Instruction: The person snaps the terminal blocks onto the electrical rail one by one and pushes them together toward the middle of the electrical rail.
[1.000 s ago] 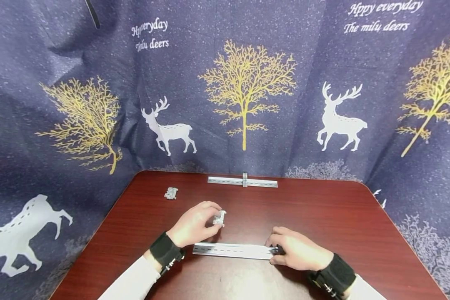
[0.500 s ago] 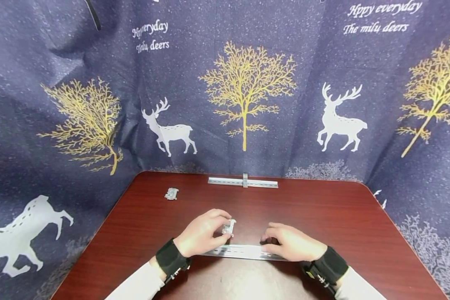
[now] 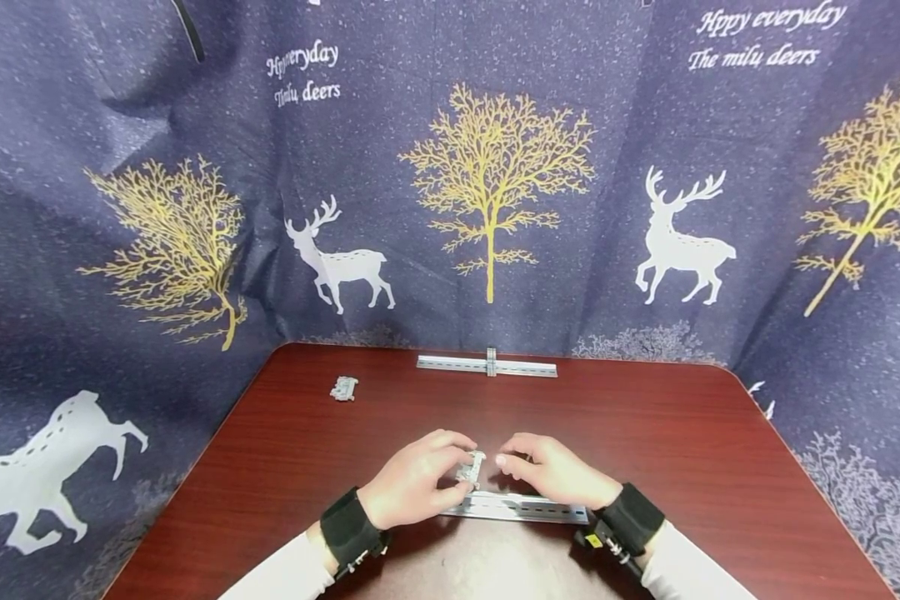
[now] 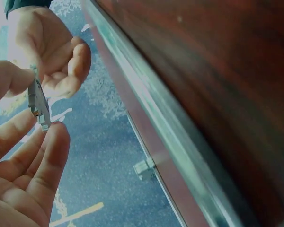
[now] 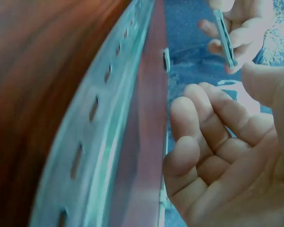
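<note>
A thin grey DIN rail terminal block is pinched between the thumb and fingers of my left hand, just above the near rail. In the left wrist view the terminal block stands on edge between thumb and fingertips. My right hand hovers to the right of the block, apart from it, with loosely bent fingers and nothing in them. Below both hands lies a slotted metal DIN rail, its left end hidden by my left hand. The right wrist view shows the rail's slots up close.
A second terminal block lies at the back left of the red-brown table. Along the far edge is another DIN rail with a terminal block mounted across it. A patterned curtain hangs behind the table.
My left hand has carried the terminal block right and nearer to me. My right hand has let go of the near rail's right end and moved left, toward the block.
</note>
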A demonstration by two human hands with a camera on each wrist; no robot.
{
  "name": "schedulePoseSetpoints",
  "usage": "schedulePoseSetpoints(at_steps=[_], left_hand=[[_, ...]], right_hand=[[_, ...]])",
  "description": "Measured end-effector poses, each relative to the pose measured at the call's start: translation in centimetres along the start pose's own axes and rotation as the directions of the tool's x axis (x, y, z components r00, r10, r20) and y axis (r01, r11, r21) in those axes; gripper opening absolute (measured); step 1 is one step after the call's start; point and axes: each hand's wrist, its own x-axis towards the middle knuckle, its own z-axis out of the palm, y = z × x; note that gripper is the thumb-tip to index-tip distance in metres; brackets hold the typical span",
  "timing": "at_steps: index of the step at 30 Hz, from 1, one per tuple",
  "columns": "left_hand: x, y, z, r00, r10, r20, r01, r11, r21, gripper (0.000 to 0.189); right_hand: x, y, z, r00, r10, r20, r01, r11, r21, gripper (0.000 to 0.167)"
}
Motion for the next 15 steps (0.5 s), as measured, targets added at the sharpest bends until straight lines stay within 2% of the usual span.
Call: schedulePoseSetpoints(at_steps=[7,15], left_hand=[[0.0,0.18,0.41,0.996,0.079,-0.042,-0.081,0.996,-0.037,0.028],[-0.02,0.42,0.44,0.994,0.101,-0.043,-0.103,0.994,-0.041,0.031]], right_hand=[[-0.06,-0.51,0.71,0.999,0.048,0.003,-0.048,0.991,0.122,0.023],[-0.06,-0.9,0.84,0.998,0.055,0.024,-0.057,0.992,0.108,0.023]])
